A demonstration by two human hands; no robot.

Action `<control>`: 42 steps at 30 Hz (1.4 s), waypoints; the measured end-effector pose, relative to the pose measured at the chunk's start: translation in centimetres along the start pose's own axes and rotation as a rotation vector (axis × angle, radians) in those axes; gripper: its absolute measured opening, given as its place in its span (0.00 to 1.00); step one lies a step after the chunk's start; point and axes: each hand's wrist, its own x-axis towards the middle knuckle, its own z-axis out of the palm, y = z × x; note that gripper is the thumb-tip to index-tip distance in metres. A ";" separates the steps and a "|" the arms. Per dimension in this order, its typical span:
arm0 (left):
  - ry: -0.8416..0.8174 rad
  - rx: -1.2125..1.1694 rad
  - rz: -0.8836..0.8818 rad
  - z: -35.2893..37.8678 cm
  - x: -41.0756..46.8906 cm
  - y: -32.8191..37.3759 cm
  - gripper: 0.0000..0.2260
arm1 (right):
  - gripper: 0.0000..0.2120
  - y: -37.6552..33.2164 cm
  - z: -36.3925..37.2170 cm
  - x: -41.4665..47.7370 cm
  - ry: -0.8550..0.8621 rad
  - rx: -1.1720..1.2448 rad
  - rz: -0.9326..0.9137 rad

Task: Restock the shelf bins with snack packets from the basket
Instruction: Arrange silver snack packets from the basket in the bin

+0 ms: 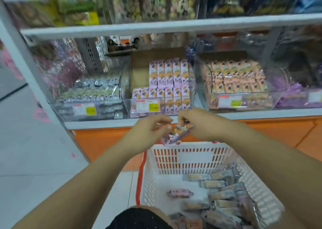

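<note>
Purple snack packets point(176, 132), held as a small bunch over the far rim of the white basket point(183, 146), just before the front edge of the shelf point(174, 118). They are presumably being squared up for the middle bin point(156, 103) of matching packs. Grip: right hand point(200, 124) curled round the bunch's upper end; left hand point(148, 131) pinching its side.

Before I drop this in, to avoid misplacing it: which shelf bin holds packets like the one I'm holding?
The middle bin: purple-and-orange packets, like the held packet. The left neighbour holds silvery ones, the right neighbour peach.
</note>
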 end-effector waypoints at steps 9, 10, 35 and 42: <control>0.012 0.015 0.010 -5.2 1.3 3.4 0.13 | 0.22 -2.3 -2.8 1.8 0.322 0.151 -0.159; 0.030 0.005 0.006 -5.6 1.7 3.5 0.13 | 0.23 -2.2 -2.9 2.3 0.346 0.165 -0.177; 0.616 0.156 -0.447 -5.4 20.4 -5.0 0.17 | 0.28 2.1 -0.2 7.2 0.469 0.080 0.219; 0.469 0.253 -0.408 -5.8 18.8 -4.1 0.17 | 0.24 2.5 0.1 7.0 0.521 0.039 0.179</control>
